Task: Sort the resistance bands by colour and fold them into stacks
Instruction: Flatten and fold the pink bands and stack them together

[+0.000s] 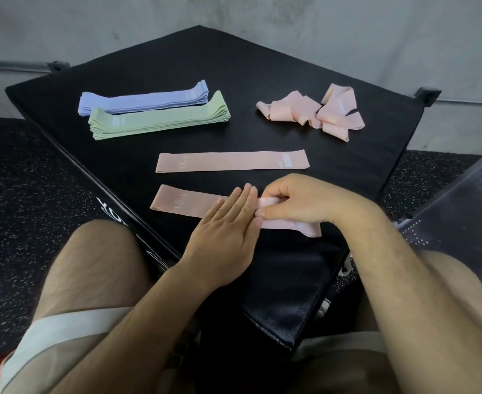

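two colours look done: the purple stack (144, 99) and green stack (160, 119) sit side by side, far left. pink is left, i'd say: one flat band (232, 161) mid-pad, a tangled heap (310, 112) far right. my left hand (228, 223) presses flat on the near band (177, 201); my right hand (296, 200) pinches its end. black pad (234, 75), speckled floor (21, 180), concrete wall (290, 18).

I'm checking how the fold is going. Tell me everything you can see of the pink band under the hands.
The pink band is a salmon strip of woven-looking fabric, printed "15" near its left end. It lies on the black padded box, nearest the person. Its left part lies flat. The left hand presses straight fingers on its middle, and the right hand pinches its right part, which is twisted, the end showing below that wrist.
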